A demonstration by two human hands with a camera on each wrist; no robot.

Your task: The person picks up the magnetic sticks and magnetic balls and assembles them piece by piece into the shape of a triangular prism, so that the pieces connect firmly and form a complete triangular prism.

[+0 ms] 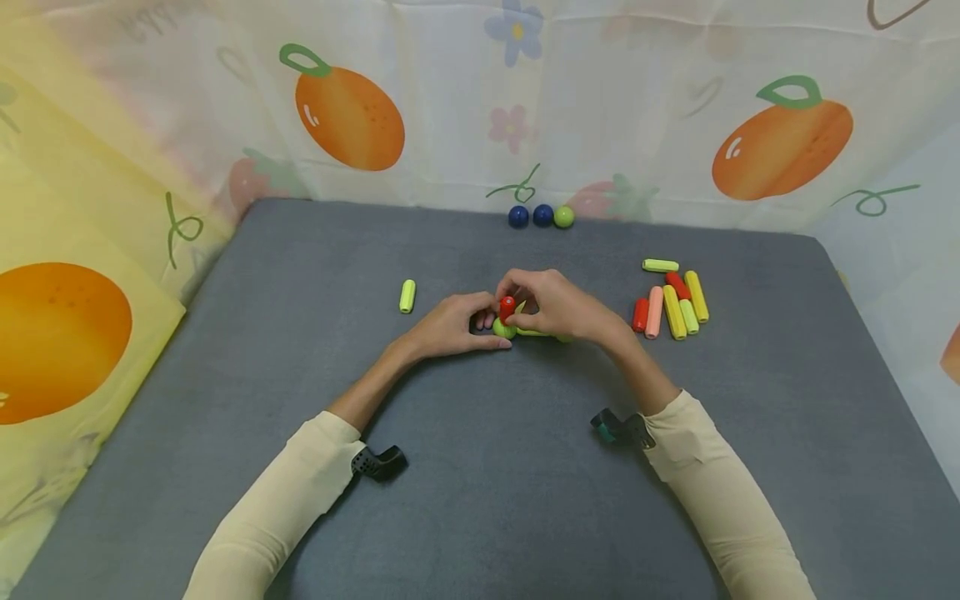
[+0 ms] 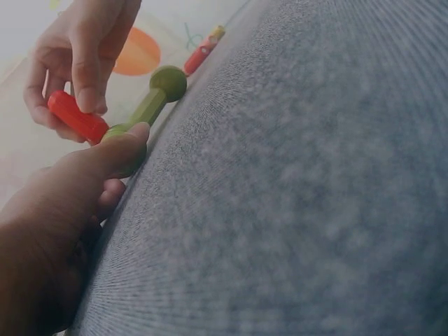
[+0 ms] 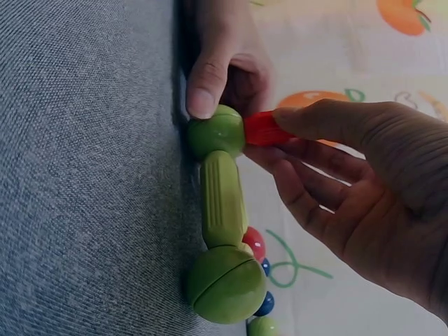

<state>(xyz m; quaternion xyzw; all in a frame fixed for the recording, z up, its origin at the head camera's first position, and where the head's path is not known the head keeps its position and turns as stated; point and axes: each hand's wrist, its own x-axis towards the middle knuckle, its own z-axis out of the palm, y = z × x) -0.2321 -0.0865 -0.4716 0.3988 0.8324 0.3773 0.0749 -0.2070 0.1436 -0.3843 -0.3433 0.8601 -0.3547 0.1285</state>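
Diffusely lit in head view, faint soft shadows beside cream sleeves (image 1: 273,500), milky haze over fruit-print backdrop (image 2: 21,150), blurred foreground gray tabletop (image 2: 301,189) in left wrist view.

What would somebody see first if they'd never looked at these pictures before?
Probably the big printed oranges on the cloth around the gray table. Next, in the middle, the bright red stick, which the right hand holds upright against a green ball gripped by the left hand. Two dark blue balls sit at the table's far edge.
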